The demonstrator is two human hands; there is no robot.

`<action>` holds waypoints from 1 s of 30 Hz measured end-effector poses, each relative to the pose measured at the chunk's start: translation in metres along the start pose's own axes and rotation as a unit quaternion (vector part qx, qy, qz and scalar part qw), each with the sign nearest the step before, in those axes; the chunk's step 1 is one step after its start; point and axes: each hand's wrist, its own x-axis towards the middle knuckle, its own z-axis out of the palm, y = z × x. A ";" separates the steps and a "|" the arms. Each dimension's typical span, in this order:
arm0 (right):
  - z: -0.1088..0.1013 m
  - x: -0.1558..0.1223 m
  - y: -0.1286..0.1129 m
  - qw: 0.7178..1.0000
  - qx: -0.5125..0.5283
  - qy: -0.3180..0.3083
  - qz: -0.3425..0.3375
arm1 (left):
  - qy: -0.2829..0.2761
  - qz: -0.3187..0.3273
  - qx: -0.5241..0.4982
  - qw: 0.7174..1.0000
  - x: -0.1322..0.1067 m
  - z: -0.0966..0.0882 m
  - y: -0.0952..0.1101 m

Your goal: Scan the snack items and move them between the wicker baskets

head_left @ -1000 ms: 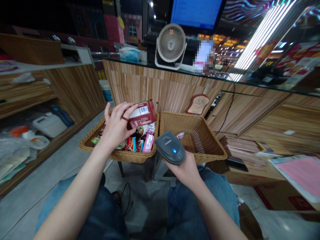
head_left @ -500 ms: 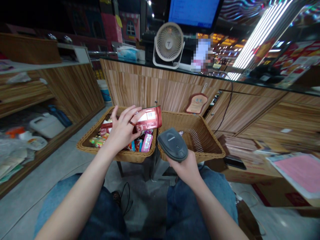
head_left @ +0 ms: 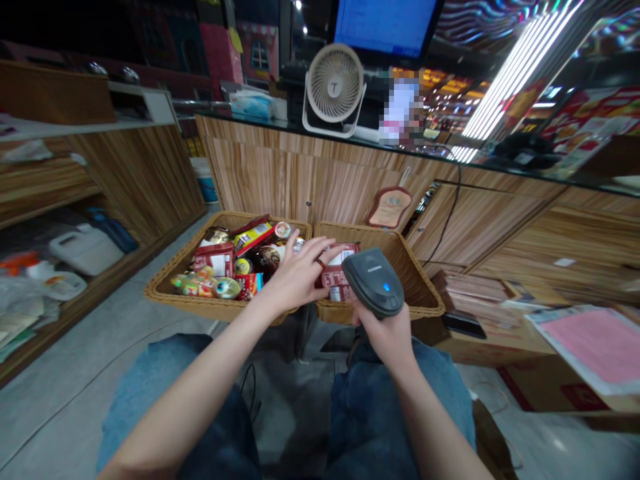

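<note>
My left hand grips a red snack packet by its left side, fingers across the top and thumb below. The packet is over the left part of the right wicker basket, its printed label facing up. In my right hand is a dark grey barcode scanner, its blue light lit. The scanner's head covers the packet's right edge. To the left, a second wicker basket holds several packaged snacks, among them a red packet and a yellow-and-red pack.
A wooden counter stands behind the baskets, with a white fan and a blue-lit monitor on top. Cardboard boxes and a dark phone are at the right. Shelves with bottles stand at the left.
My left hand has carried the red packet rightwards from above the left basket to the right one. The scanner has shifted slightly right, and its blue light now shows.
</note>
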 end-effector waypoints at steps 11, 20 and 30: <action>0.002 -0.003 0.000 1.000 -0.015 -0.017 -0.020 | 0.021 -0.014 -0.005 1.000 -0.002 -0.003 -0.004; 0.021 -0.007 0.005 0.999 0.000 -0.042 -0.015 | 0.077 -0.177 0.098 0.976 -0.047 -0.063 -0.066; 0.029 -0.007 0.005 0.998 -0.008 -0.053 -0.025 | 0.004 -0.353 0.104 0.930 -0.099 -0.083 -0.131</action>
